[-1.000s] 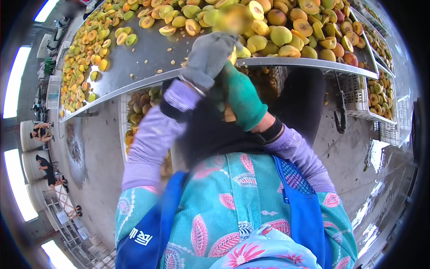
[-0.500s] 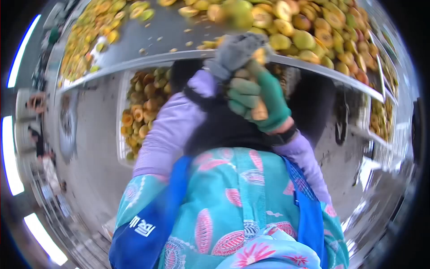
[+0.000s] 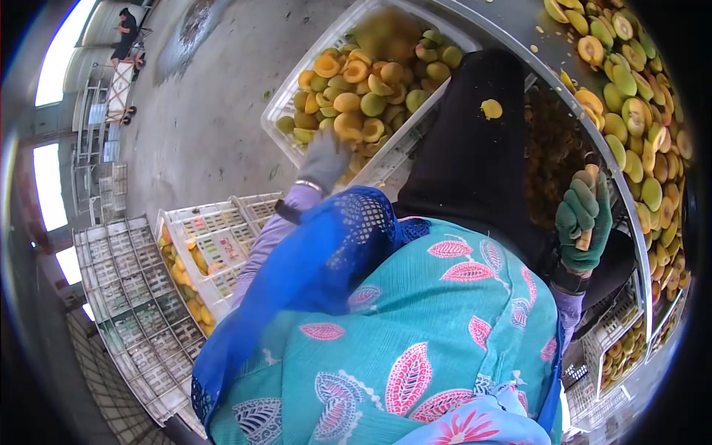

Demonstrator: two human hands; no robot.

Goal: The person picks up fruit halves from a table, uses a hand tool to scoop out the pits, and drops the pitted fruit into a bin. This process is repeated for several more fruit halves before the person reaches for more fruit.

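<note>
My left hand (image 3: 324,159), in a grey glove, reaches to the near edge of a white crate (image 3: 285,152) of peach-like fruit (image 3: 348,102). Some of the fruit is halved, yellow-orange inside. The fingers look stretched out over the fruit, slightly blurred, with nothing visible in them. On the right, my right hand (image 3: 582,222), in a green glove, is closed around a tool with a wooden handle (image 3: 584,239). A short metal part shows at the tool's far end. This hand is beside the metal table's edge (image 3: 621,159).
Fruit halves (image 3: 630,111) are heaped on the metal table at right. Another white crate (image 3: 222,245) with yellow fruit and a stack of grey crates (image 3: 141,311) stand at left. A fruit piece (image 3: 491,109) lies on my dark-trousered leg. A person (image 3: 126,33) is far off.
The view has turned left toward the floor crate. My hands, together at the table edge before, are now apart: the left at the crate, the right still gripping the wooden-handled tool.
</note>
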